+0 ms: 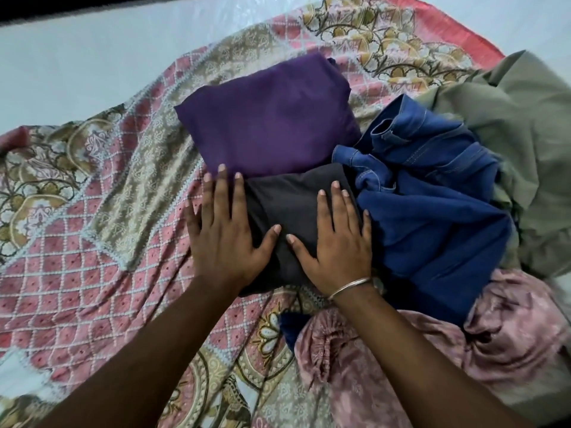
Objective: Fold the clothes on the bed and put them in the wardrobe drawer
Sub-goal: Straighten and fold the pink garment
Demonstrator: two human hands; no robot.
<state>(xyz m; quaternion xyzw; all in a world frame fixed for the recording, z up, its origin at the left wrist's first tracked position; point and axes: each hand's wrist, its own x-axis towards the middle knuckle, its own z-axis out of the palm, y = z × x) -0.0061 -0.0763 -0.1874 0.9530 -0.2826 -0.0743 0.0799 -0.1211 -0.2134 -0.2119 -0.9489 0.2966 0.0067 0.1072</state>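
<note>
A folded dark grey garment (293, 208) lies in the middle of the bed. My left hand (227, 233) presses flat on its left edge, fingers straight and spread. My right hand (336, 239), with a thin bangle at the wrist, presses flat on its right side. Just beyond it sits a folded purple garment (268, 118). To the right lies a crumpled pile: blue denim (432, 193), an olive-green cloth (519, 134) and a pink patterned garment (432, 350).
A pink and beige patterned bedsheet (92, 227) covers the bed, wrinkled on the left. A bare white mattress surface (92, 66) shows at the far side. A dark edge (61, 7) runs along the top left. No wardrobe or drawer is in view.
</note>
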